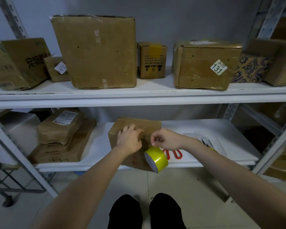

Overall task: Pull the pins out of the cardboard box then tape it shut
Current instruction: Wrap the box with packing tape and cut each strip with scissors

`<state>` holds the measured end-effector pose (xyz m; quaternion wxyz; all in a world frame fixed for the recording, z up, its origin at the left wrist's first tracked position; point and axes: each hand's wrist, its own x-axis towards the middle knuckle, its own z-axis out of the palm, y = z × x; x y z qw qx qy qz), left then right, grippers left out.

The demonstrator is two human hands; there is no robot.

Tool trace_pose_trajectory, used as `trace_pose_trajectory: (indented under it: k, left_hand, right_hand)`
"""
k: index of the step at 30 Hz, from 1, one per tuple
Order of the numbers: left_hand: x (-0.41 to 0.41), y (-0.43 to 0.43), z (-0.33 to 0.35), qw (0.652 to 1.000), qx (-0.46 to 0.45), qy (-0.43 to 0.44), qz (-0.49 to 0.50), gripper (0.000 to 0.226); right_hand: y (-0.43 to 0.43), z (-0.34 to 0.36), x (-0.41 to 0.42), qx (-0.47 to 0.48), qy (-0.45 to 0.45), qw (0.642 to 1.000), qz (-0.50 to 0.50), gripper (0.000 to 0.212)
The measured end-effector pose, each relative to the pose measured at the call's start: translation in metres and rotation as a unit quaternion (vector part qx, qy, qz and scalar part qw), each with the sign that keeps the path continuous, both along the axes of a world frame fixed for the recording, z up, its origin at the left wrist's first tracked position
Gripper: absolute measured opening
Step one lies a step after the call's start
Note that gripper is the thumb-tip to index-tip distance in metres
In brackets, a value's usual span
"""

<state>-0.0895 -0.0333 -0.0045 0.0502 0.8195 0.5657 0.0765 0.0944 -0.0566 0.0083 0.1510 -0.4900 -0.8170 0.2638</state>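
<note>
Lower white metal shelf [229,129] is holding your brown cardboard box [149,126], front corner poking past the edge. Your left hand [130,139] rests on top, grip spread and loose. Your right hand [162,140] is curled, grip pinching the end of the shiny yellow tape roll [157,160] dangling just below. Red-handled scissors [173,154] lie beside the box.

The cardboard box [135,128] is matt brown board, lightly creased. The tape roll [157,158] is glossy yellow film on a pale core. The scissors [173,153] have smooth red plastic handles. The lower shelf [205,129] is smooth and white. The shelf uprights [269,15] are perforated grey metal. The large upper box [96,52] is cardboard under wrinkled, shiny clear tape. The floor tiles [172,182] are pale and faintly glossy.
</note>
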Motion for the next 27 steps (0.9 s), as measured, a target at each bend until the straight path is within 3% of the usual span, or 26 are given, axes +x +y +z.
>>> trace_pose_trajectory:
  k: [9, 16, 20, 27]
  left_hand:
    - [-0.011, -0.002, -0.012, 0.998, 0.047, -0.011, -0.030, 0.041]
    - [-0.004, 0.001, 0.005, 0.998, -0.030, -0.047, -0.018, 0.054]
    - [0.003, 0.013, 0.010, 0.996, -0.083, 0.001, -0.024, 0.063]
    - [0.011, 0.016, 0.011, 0.998, -0.042, 0.037, -0.042, 0.056]
  right_hand:
    - [0.008, -0.011, -0.006, -0.027, 0.072, 0.997, -0.004, 0.013]
    - [0.008, -0.013, -0.009, -0.061, 0.058, 0.996, 0.000, 0.009]
    - [0.010, -0.013, -0.010, -0.064, 0.052, 0.997, -0.002, 0.020]
    - [0.011, -0.016, -0.007, -0.067, 0.050, 0.996, -0.013, 0.007]
